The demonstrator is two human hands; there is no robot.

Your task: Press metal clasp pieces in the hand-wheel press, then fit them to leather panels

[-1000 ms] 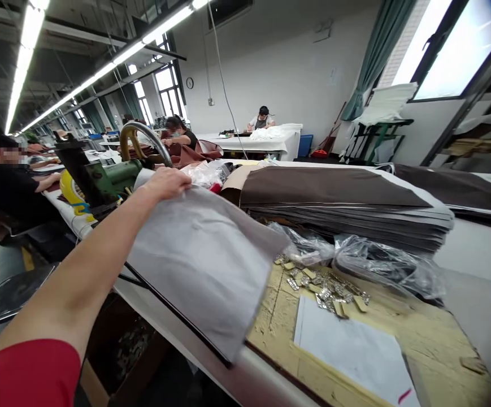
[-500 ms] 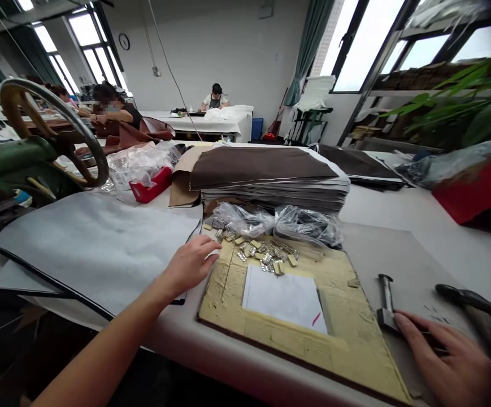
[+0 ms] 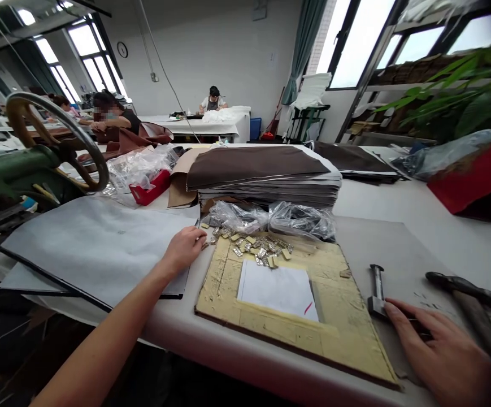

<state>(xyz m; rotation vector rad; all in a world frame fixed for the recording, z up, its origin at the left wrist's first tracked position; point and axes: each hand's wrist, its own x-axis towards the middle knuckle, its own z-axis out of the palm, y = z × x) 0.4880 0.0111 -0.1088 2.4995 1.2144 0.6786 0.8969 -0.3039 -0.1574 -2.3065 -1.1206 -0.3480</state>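
My left hand (image 3: 184,250) is at the left edge of a tan board (image 3: 215,291), its fingers pinched on a small metal tag (image 3: 204,246). Several more metal tags (image 3: 266,249), some showing a pale yellow backing, lie heaped on the back of the board. In front of them a white paper sheet (image 3: 274,291) rests on the board. To the right, my right hand (image 3: 444,353) has its fingers closed at the block end of a metal punch-like tool (image 3: 377,282); part of its grip is hidden.
A hammer (image 3: 468,288) lies beyond my right hand. Behind the board are clear plastic bags (image 3: 300,220) and a stack of dark brown sheets (image 3: 257,164). Grey-white sheets (image 3: 101,243) and a green machine with a handwheel (image 3: 101,164) stand at left. Co-workers sit farther back.
My left hand has moved slightly left and away from the tag heap, and its fingers have closed on a metal tag. My right hand keeps its place at the tool. The view has shifted slightly.
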